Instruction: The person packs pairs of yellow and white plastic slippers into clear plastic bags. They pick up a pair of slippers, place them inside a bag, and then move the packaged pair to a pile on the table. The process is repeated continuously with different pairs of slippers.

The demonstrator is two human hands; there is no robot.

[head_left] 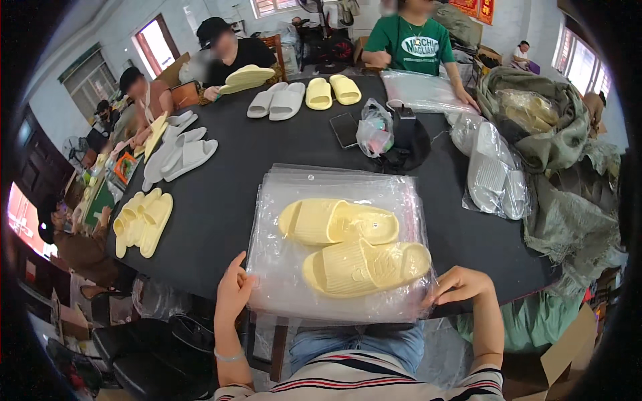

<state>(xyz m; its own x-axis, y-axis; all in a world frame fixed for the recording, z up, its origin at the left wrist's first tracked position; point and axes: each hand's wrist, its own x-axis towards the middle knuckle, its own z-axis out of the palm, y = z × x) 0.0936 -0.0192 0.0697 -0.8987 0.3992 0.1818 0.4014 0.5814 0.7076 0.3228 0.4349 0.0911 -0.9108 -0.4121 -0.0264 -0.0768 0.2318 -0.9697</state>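
Note:
In front of me a pair of yellow slippers [366, 267] lies on a stack of clear plastic bags [287, 184] at the table's near edge. Glare and creases over the slippers suggest that they lie inside a clear bag. My right hand [461, 284] pinches the bag's edge at the near right corner, beside the lower slipper's heel. By the left edge of the stack is my left hand [235, 287], its fingers apart and the thumb side close to the plastic. It holds nothing that I can see.
Yellow slippers [144, 222] and grey slippers [190, 159] line the table's left side. Bagged grey slippers [493, 170] lie right, beside a large green sack [552, 154]. A phone [344, 129] and small plastic bag [374, 130] sit mid-table. Co-workers are across the black table [221, 234].

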